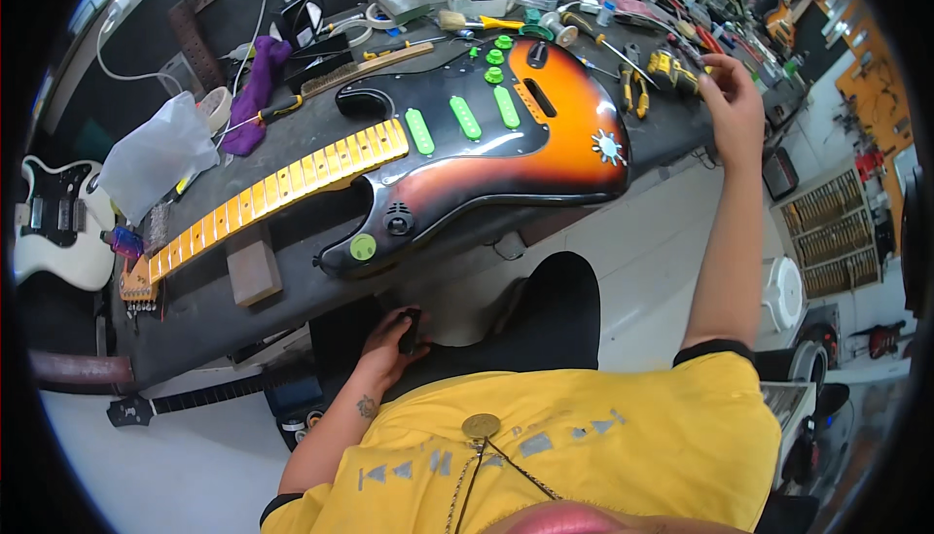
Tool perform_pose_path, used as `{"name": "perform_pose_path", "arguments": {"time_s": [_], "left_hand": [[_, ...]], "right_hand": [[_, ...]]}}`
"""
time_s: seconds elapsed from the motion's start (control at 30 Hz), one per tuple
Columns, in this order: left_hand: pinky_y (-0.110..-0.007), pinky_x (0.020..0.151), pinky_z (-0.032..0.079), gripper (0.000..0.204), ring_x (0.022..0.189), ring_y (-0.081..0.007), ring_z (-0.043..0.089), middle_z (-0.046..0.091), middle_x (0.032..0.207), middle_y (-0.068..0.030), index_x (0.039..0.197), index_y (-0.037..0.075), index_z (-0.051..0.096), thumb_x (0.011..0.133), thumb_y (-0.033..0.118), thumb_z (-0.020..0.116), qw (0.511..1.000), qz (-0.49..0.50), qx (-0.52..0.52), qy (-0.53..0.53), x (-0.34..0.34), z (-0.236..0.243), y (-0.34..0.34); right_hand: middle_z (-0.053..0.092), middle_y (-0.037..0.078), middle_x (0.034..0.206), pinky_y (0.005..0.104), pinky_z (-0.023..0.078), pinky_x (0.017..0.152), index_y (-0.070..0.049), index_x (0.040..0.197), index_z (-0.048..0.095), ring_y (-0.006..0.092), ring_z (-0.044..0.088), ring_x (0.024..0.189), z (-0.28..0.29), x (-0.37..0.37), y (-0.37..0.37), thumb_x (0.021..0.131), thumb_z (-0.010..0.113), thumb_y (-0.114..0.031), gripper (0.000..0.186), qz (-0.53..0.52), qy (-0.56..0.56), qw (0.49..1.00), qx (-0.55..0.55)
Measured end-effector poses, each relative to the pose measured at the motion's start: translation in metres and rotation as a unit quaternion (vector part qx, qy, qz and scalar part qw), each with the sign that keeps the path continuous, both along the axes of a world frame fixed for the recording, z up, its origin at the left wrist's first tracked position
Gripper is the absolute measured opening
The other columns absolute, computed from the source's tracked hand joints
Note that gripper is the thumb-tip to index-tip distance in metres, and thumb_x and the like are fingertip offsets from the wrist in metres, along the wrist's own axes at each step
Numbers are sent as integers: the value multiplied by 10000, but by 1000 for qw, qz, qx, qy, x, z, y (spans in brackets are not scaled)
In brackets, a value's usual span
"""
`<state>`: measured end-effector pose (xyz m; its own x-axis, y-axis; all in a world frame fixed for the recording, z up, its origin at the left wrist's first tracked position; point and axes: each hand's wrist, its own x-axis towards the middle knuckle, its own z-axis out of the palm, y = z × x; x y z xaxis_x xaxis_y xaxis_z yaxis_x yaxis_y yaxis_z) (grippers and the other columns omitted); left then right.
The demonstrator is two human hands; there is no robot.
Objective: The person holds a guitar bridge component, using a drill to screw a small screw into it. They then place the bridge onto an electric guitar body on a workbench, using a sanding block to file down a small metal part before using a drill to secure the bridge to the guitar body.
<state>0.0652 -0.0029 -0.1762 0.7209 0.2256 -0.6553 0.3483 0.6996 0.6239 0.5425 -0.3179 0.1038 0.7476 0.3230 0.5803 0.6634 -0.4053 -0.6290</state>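
A sunburst electric guitar (576,150) lies face up across the bench, with a black pickguard, green pickup covers and green knobs. Its maple neck (282,194) runs to the lower left, the headstock at the bench's near left corner. Low in front of the bench, by my lap, my left hand (387,347) is closed around a small black object (410,332) whose kind I cannot make out. At the right end of the bench my right hand (735,104) is among the tools, its fingertips together beside yellow-and-black handles (671,72). What they pinch, if anything, is hidden.
A wooden block (255,264) sits under the neck. Pliers (634,85), a screwdriver (623,59) and a brush (365,69) lie around the body. A white plastic bag (156,157) and purple cloth (258,96) are on the left. A white guitar (60,228) stands beyond.
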Motion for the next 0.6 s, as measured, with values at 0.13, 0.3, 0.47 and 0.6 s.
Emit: {"name": "perform_pose_path", "arguments": {"time_s": [0.13,0.3,0.47,0.6], "left_hand": [[-484,886,575,328,1041,-298,708,698,1346,-107,1424,141,570,1108,218,528,999,-37,-3,-3,13,3,-5],[-420,788,583,451,988,-227,666,632,1302,-78,1527,185,486,1079,162,536,994,-80,76,-13,8,-8,-11],[-421,876,550,715,1057,-208,614,587,1346,-75,1593,158,439,896,66,564,982,-161,78,-65,11,13,-31],[-402,885,546,748,1063,-207,620,586,1339,-67,1586,115,436,851,73,568,977,-183,52,-98,8,30,-43]], "right_hand": [[678,48,889,331,463,664,-14,1081,736,140,625,711,32,-201,24,872,825,-300,365,478,-5,859,183],[629,46,845,361,472,663,-30,1008,704,179,612,688,68,-286,50,884,775,-240,253,721,26,657,218],[581,45,802,391,481,662,-47,935,673,219,598,666,65,-335,44,895,725,-180,148,735,38,638,224],[542,44,767,415,488,661,-60,877,648,250,588,647,62,-352,53,904,685,-132,86,734,39,641,219]]}}
